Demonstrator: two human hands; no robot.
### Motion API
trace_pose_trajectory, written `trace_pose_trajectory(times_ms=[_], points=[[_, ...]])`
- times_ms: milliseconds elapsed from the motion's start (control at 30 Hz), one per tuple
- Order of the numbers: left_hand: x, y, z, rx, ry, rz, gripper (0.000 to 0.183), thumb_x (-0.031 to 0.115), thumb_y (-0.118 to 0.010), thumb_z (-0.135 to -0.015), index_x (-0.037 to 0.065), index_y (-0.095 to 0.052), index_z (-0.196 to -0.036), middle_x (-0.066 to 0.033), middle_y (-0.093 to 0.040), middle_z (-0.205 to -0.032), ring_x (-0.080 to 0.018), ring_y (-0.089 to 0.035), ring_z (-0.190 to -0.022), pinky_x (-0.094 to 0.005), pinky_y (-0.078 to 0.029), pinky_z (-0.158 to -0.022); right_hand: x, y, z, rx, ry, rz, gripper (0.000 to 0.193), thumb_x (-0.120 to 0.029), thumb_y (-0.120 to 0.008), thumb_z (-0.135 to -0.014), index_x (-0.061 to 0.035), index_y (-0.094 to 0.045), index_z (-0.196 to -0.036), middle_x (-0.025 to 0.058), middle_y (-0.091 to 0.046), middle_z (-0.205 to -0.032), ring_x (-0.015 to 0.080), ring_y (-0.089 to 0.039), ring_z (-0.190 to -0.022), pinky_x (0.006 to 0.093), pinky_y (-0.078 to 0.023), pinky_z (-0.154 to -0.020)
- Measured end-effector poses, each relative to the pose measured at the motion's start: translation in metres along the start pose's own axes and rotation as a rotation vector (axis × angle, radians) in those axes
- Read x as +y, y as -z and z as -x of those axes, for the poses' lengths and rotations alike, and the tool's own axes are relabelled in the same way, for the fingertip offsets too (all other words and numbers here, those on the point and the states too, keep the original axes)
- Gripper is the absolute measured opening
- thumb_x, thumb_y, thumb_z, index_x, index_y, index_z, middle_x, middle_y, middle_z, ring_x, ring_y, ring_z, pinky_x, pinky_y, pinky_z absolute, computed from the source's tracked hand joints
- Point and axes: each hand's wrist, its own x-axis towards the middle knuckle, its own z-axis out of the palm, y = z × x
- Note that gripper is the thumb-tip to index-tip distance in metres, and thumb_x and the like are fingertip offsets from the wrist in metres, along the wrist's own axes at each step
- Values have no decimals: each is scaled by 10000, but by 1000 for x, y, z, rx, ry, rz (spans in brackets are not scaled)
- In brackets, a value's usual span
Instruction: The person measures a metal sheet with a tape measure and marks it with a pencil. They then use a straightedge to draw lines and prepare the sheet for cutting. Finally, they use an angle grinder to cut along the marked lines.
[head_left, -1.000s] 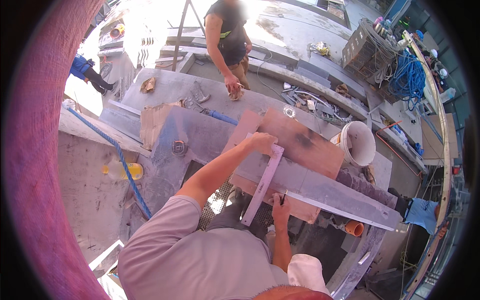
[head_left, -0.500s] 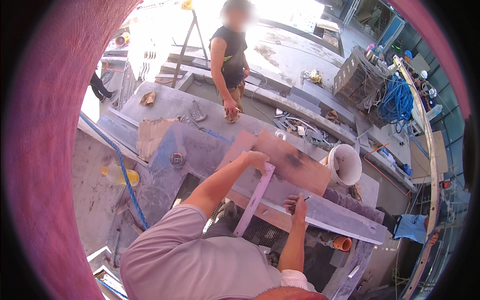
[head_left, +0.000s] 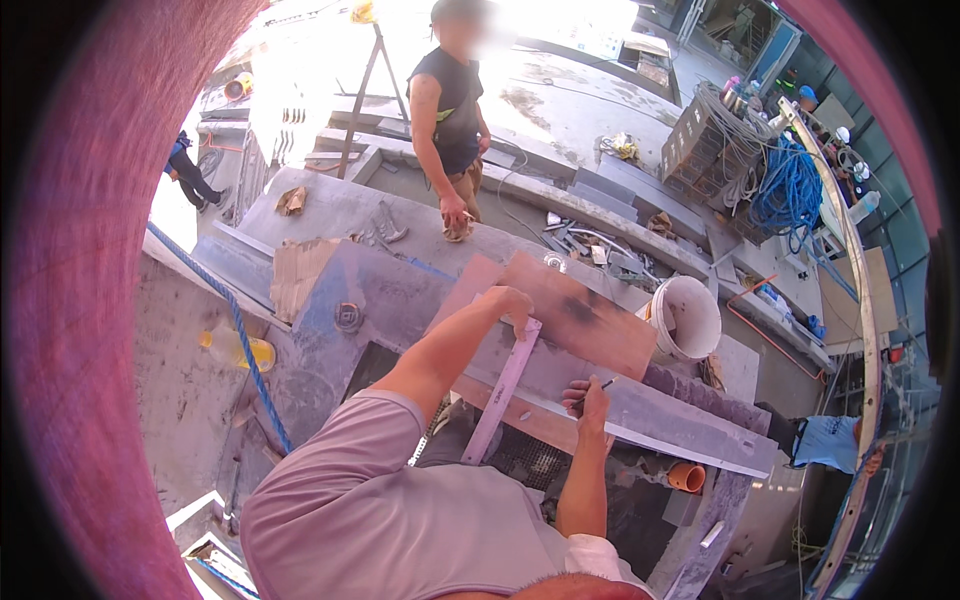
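Observation:
My left hand (head_left: 515, 308) is closed around the far end of a pale straightedge (head_left: 497, 398). This bar slants down toward my body, across a long grey panel (head_left: 690, 415) with a light front edge. Over that panel, to the right of the straightedge, is my right hand (head_left: 588, 398), its fingers closed on a thin dark marking pencil (head_left: 609, 382) whose tip points up and right. A reddish-brown board (head_left: 585, 312) with a dark smudge lies just beyond my hands. What sits under the left fingers is hidden.
A white bucket (head_left: 685, 318) stands right of the board. Left are a tape measure (head_left: 348, 317), a hammer (head_left: 386, 223), a yellow bottle (head_left: 238, 348) and a taut blue rope (head_left: 235, 320). An orange pipe end (head_left: 686, 477) shows right. Across the bench stands a co-worker (head_left: 447, 110).
The view has shifted slightly. My left hand keeps its hold on the straightedge, and my right hand has moved slightly up and left with the marking pencil. The co-worker's head has turned a little.

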Motion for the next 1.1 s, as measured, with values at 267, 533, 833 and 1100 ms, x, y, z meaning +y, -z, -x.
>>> trace_pose_trajectory(times_ms=[267,533,833,1100], points=[[20,9,19,-40,68,9,876,503,-968,-785,80,-689,-1499,-128,-702,-1518,-367,-687,-1359,-555,-591,-1050,2,5,-5,-35,-30,-18,602,-473,-412,-1149,5,-760,-1038,160,-804,-824,233,-712,-541,333,-506,-440],[14,-1,5,-21,60,-57,881,485,-957,-789,97,-670,-1526,-115,-682,-1549,-361,-670,-1388,-532,-579,-1082,3,-1,-3,-25,3,-1,584,-464,-430,-1145,4,-763,-1039,150,-791,-801,231,-703,-533,330,-501,-436],[16,0,3,-4,78,-65,844,486,-956,-789,93,-703,-1491,-118,-674,-1560,-367,-665,-1396,-549,-578,-1083,3,1,-1,-21,14,-24,589,-457,-413,-1150,2,-765,-1037,156,-794,-809,234,-699,-530,336,-509,-440],[13,0,1,-27,102,7,870,474,-960,-777,112,-687,-1519,-130,-668,-1570,-377,-653,-1412,-566,-572,-1087,3,3,-4,-36,-2,-27,589,-457,-408,-1148,1,-760,-1036,159,-797,-810,236,-703,-526,324,-503,-421]])
